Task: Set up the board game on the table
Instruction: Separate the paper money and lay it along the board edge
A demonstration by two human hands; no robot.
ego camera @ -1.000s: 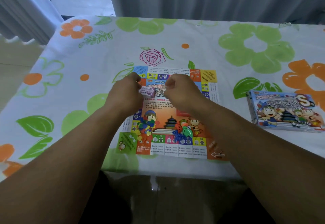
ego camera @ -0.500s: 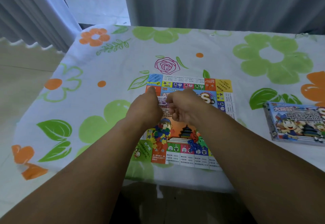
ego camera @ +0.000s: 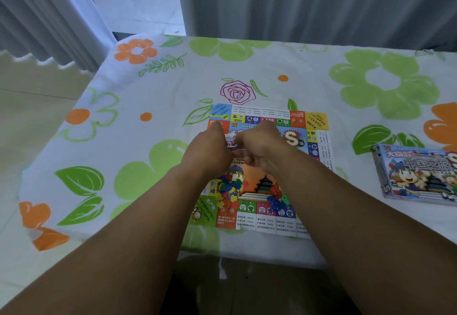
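Note:
A colourful paper game board (ego camera: 316, 126) lies flat on the flowered tablecloth in the middle of the table. Above its centre my left hand (ego camera: 207, 153) and my right hand (ego camera: 259, 146) are held close together, both closed around a small pale purple packet (ego camera: 230, 141) that shows only between them. A heap of small coloured plastic pieces (ego camera: 230, 191) rests on the board's near left part. A few blue and green pieces (ego camera: 277, 200) lie near its front middle.
The game box (ego camera: 418, 176) lies on the table at the right, lid up. The tablecloth (ego camera: 148, 96) reaches the table's left edge, with floor beyond. Grey curtains hang behind the far edge.
The view has shifted, so the board and box sit further right and lower in frame. My hands have drawn closer together around the packet, hiding most of it.

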